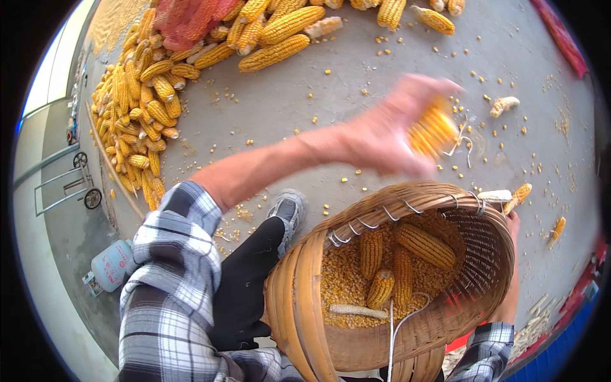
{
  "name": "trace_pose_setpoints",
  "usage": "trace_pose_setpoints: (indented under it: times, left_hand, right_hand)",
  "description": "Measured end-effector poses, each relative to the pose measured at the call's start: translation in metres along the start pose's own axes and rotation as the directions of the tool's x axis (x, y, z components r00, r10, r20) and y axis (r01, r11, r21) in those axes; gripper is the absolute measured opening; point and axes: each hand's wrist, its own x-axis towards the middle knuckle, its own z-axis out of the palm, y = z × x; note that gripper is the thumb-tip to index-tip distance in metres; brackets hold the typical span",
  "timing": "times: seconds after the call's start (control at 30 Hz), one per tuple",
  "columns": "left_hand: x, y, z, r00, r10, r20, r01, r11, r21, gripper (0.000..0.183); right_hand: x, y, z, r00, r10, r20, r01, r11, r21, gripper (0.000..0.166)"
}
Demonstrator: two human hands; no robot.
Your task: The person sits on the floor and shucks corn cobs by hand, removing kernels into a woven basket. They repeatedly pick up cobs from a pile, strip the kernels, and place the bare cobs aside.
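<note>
My left hand [396,129], blurred by motion, has its fingers around a yellow ear of corn [433,126] above the concrete floor. A wicker basket [305,286] is tilted before me, its opening facing up. Loose corn kernels [348,298] lie inside with several ears of corn [425,246], a bare cob [359,311] and a white cord [392,334]. Against the basket's outer right side rests my right hand [512,227], holding it; most of that hand is hidden behind the wicker. Wire loops [367,223] bind the rim.
A large heap of corn ears [143,114], partly under red mesh [191,21], lies at the upper left. Stray kernels and cobs [504,106] dot the concrete floor [267,114]. A hand cart [71,184] and a plastic water jug [112,265] stand left. My shoe [287,210] is beside the basket.
</note>
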Motion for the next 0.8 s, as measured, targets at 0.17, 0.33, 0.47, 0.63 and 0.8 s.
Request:
trace_pose_setpoints:
  times: [0.17, 0.33, 0.47, 0.63, 0.8]
  left_hand:
    - [-0.012, 0.069, 0.061, 0.757, 0.606, 0.243, -0.646, 0.751, 0.141, 0.040]
    - [-0.050, 0.063, 0.103, 0.664, 0.604, 0.440, -0.710, 0.695, 0.117, 0.022]
    - [-0.074, 0.046, 0.110, 0.416, 0.192, 0.889, -0.338, 0.940, -0.044, 0.021]
    - [-0.053, 0.071, 0.018, 0.691, 0.303, 0.656, 0.167, 0.817, -0.552, 0.028]
    - [-0.013, -0.066, -0.100, 0.882, 0.209, -0.421, 0.174, 0.688, 0.705, 0.058]
  right_hand:
    - [-0.046, -0.026, 0.005, 0.993, 0.024, 0.114, -0.067, 0.919, 0.389, 0.033]
    - [-0.145, -0.138, 0.020, 0.975, -0.223, 0.003, 0.206, 0.908, 0.366, 0.027]
    - [-0.260, -0.205, 0.027, 0.929, -0.362, -0.076, 0.349, 0.926, -0.146, 0.030]
    - [-0.354, -0.178, 0.029, 0.799, -0.469, 0.375, 0.592, 0.508, -0.625, 0.035]
    - [-0.424, -0.218, 0.096, 0.953, -0.129, 0.276, 0.261, 0.811, -0.523, 0.047]
